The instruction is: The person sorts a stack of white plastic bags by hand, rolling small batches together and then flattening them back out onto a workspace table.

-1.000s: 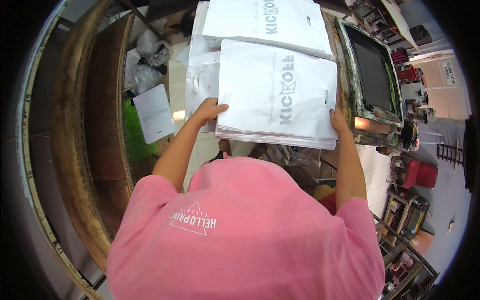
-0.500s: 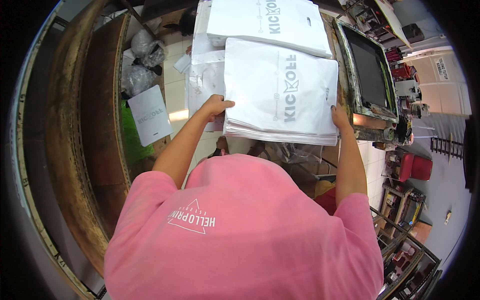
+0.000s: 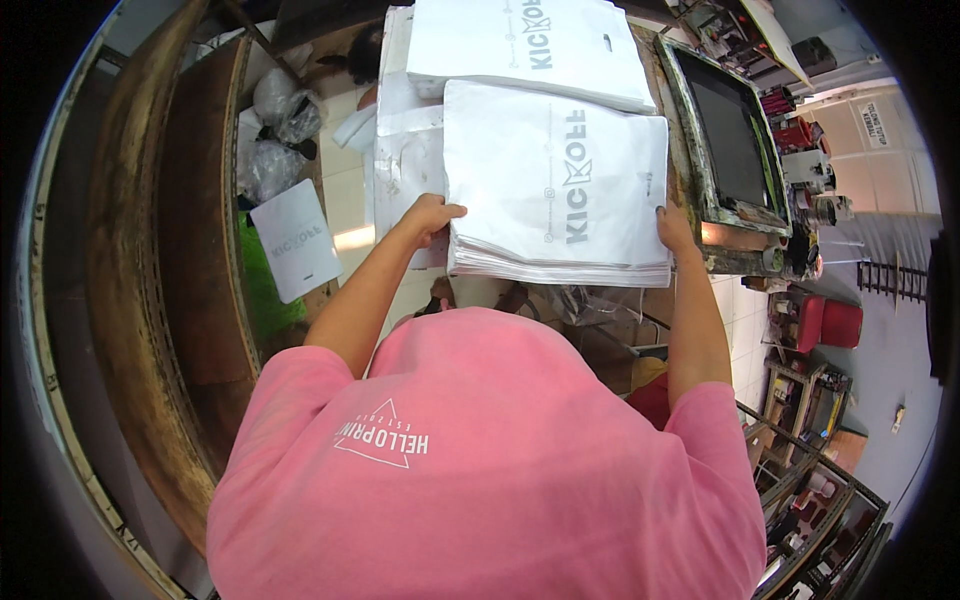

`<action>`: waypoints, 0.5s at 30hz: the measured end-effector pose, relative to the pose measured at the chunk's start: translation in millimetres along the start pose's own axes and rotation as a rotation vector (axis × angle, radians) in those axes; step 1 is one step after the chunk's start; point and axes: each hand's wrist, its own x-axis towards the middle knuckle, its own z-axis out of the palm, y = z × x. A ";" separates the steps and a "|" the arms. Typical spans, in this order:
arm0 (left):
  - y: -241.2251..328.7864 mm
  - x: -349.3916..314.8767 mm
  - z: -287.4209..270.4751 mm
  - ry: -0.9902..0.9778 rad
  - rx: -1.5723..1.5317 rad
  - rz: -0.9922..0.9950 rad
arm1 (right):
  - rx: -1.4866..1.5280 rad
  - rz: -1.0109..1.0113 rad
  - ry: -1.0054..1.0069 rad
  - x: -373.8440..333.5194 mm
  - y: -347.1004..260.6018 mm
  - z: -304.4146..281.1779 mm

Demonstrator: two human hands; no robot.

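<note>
Head cam: finger-pinched wht bag stack (image 3: 557, 185) at opp. edges w/ L hand (image 3: 432, 217) & R hand (image 3: 677, 228), nr far pile (image 3: 530, 45).

Compared with a second ago, the left grip (image 3: 430, 216) and right grip (image 3: 677, 228) sit slightly closer together at the near stack of flat white bags (image 3: 520, 190), whose near left corner has shifted right, straightening its left side. Beside the counter's (image 3: 404, 165) left edge, a white bundle (image 3: 354, 129), hard to make out, now shows more plainly.
</note>
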 end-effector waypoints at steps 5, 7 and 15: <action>-27.0 27.8 -0.2 -0.050 -0.066 0.123 | -0.034 0.035 0.020 -5.2 -5.0 -3.5; -40.1 37.1 -2.8 -0.053 -0.041 0.207 | -0.039 0.013 0.050 -10.1 -19.2 -7.2; -44.2 25.8 1.2 -0.014 0.047 0.333 | -0.213 0.035 0.128 -37.3 -127.1 -25.0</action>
